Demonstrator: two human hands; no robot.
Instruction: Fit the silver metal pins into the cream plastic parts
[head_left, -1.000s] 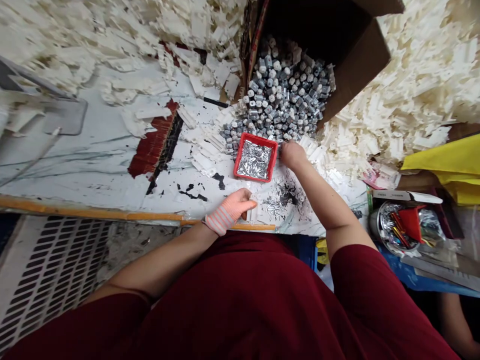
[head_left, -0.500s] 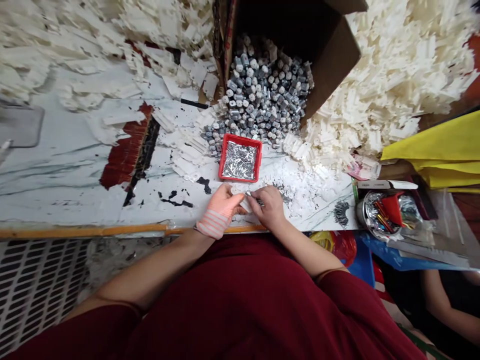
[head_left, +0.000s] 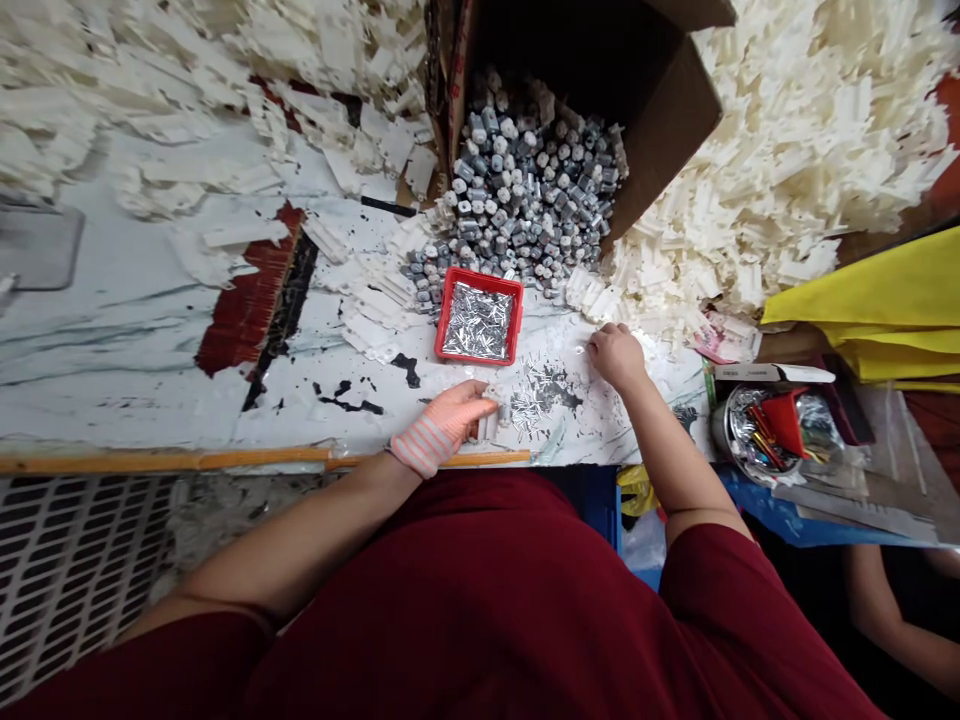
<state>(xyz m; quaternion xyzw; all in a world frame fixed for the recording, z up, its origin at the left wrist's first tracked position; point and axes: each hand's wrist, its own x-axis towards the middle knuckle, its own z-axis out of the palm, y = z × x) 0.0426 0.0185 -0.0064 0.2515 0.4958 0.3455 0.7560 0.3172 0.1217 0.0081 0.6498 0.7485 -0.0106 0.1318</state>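
The gloved left hand pinches a white plastic strip beside the loose metal pins, while the bare right hand lies spread on the table, gripping nothing visible.

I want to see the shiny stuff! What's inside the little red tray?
The red tray is full of small silver metal pieces, lying every which way. They cover the tray's bottom, so it can't be seen.

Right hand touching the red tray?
Apart. The head view shows the right hand well to the right of the red tray, with a plain gap between them.
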